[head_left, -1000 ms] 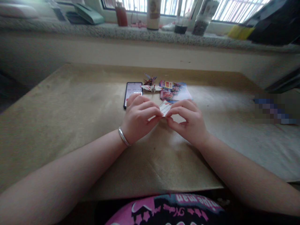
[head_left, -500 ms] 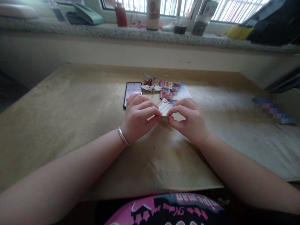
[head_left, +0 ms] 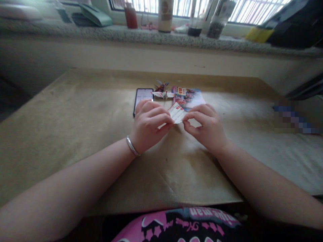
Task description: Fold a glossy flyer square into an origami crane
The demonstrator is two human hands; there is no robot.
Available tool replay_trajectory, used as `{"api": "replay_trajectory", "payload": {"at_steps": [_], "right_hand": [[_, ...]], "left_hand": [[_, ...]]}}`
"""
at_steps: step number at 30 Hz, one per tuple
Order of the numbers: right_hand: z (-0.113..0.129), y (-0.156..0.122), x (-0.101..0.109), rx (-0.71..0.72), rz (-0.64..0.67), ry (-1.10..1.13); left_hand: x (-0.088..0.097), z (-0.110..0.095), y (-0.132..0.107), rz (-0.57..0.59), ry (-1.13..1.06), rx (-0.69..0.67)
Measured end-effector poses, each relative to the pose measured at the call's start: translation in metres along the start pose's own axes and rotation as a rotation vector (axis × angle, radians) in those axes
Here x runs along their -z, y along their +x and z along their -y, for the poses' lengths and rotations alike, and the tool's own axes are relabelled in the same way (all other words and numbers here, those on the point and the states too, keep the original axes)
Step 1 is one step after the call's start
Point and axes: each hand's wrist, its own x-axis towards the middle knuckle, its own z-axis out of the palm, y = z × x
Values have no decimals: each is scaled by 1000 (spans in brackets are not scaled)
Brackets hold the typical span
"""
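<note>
Tilting up a touch more than a second ago and showing more of a white, red-printed face: folded paper (head_left: 177, 113), being held just above the desk (head_left: 75, 127), about midway across and nearer the far edge than the near one. Shifting slightly rightward with it: right hand (head_left: 209, 129). Staying almost in place: left hand (head_left: 148, 127), wearing a silver bangle (head_left: 132, 146) at the wrist. Judging from so small a change, working along a fold by fingertip rather than pressing the sheet flat.

Head view, grip: pinching the paper's left edge with the left hand, curling the fingers tightly over the thumb. Pinching the right corner between the right thumb and forefinger, bending the other fingers loosely and touching nothing else. Gripping closed on both sides.

Lying just beyond the hands, toward the desk's far edge: dark phone (head_left: 142, 98) with its screen lit, paper crane (head_left: 163, 93) beside it, colourful printed sheet (head_left: 191, 98) to the right. Standing blurred behind, on the windowsill (head_left: 75, 32): bottles and jars.
</note>
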Motion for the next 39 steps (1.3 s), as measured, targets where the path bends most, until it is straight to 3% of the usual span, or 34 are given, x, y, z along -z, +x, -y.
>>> {"api": "replay_trajectory", "payload": {"at_steps": [15, 21, 25, 29, 33, 39], "right_hand": [[-5, -2, -1, 10, -14, -37], [-11, -3, 0, -69, -37, 31], [-15, -4, 0, -147, 14, 92], [-14, -5, 0, -176, 100, 170], [-15, -7, 1, -220, 97, 236], [-18, -9, -5, -445, 109, 336]], "left_hand": [[-1, 2, -3, 10, 13, 7], [-5, 7, -7, 2, 2, 159], [-4, 11, -8, 6, -28, 207], [-1, 15, -7, -11, -46, 152], [1, 19, -7, 0, 25, 40], [0, 20, -9, 59, 113, -136]]}}
